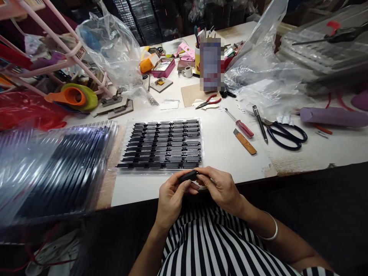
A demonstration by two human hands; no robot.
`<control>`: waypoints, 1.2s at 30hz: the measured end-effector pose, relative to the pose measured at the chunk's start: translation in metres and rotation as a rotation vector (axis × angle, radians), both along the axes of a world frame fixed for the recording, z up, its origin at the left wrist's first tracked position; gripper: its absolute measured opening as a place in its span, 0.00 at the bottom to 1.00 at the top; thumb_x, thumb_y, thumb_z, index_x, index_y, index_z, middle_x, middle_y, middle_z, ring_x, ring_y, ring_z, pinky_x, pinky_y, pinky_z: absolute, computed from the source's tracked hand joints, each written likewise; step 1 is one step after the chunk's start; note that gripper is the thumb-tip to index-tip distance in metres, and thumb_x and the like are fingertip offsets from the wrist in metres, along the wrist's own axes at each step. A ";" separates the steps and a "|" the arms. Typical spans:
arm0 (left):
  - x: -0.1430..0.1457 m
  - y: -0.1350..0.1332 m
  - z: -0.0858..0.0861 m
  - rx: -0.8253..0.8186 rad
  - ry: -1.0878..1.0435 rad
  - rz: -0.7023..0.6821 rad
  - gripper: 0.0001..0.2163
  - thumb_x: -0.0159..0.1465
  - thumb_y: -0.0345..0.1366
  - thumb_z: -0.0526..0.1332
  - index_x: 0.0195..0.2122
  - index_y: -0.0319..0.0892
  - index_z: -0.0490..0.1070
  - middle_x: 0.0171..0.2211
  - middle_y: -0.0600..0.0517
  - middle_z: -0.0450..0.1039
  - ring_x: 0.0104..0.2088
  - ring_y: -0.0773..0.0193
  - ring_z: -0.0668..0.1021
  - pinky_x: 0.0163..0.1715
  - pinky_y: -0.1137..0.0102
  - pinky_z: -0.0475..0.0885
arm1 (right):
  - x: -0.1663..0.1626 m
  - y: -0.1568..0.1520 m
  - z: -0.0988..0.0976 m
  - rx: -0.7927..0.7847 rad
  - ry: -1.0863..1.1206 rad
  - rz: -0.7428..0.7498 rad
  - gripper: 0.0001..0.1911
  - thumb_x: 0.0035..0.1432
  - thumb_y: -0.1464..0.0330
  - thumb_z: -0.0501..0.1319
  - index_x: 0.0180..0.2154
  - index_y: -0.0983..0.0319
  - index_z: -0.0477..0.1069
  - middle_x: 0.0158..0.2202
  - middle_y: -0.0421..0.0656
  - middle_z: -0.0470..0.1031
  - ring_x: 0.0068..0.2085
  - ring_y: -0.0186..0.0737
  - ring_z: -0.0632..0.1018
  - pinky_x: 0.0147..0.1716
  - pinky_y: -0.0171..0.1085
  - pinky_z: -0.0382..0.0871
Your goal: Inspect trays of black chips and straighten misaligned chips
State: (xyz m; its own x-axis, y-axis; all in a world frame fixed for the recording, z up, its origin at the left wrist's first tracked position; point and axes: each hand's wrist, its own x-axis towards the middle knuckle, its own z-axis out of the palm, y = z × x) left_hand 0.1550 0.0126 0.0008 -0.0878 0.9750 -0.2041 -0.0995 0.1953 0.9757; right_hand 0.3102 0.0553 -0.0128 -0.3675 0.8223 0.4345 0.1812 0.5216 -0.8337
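Between my two hands, just over the table's front edge, is a small black plastic part [188,176]. My left hand [174,193] pinches its left end with thumb and fingers. At its right end my right hand [220,188] is closed, its fingertips pressed on the part. The fingers cover much of it, so its exact kind cannot be told. Right behind my hands lies a clear plastic tray [201,143] with rows of similar long black parts [163,147].
Stacked trays [66,168] stand at the left. Right of the tray lie a screwdriver [243,128], a cutter [245,142], a pen [261,124] and scissors [287,134]. Farther back are red-handled pliers [209,101], a blurred-out phone-like screen [212,65], plastic bags [112,50] and a pink rack [76,53].
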 end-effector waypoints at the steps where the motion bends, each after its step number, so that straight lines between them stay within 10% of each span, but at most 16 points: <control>1: 0.000 0.000 0.001 -0.002 0.010 -0.008 0.10 0.62 0.34 0.61 0.45 0.39 0.72 0.31 0.51 0.79 0.28 0.65 0.80 0.33 0.69 0.78 | 0.000 0.000 0.000 -0.010 0.001 -0.001 0.10 0.64 0.73 0.53 0.44 0.61 0.70 0.32 0.43 0.76 0.32 0.36 0.78 0.31 0.34 0.74; 26: -0.003 -0.004 0.000 0.078 0.025 -0.091 0.11 0.60 0.31 0.63 0.44 0.48 0.74 0.42 0.54 0.76 0.39 0.67 0.78 0.40 0.73 0.75 | 0.007 -0.011 -0.010 -0.164 0.127 0.033 0.05 0.62 0.74 0.56 0.39 0.60 0.68 0.32 0.41 0.72 0.32 0.34 0.74 0.30 0.34 0.69; 36: -0.006 -0.011 0.001 0.155 0.244 -0.032 0.06 0.64 0.35 0.59 0.39 0.44 0.75 0.24 0.57 0.68 0.23 0.75 0.68 0.23 0.78 0.65 | 0.004 -0.022 -0.014 -0.088 0.197 0.053 0.07 0.61 0.76 0.56 0.38 0.59 0.67 0.32 0.41 0.70 0.34 0.34 0.73 0.33 0.34 0.70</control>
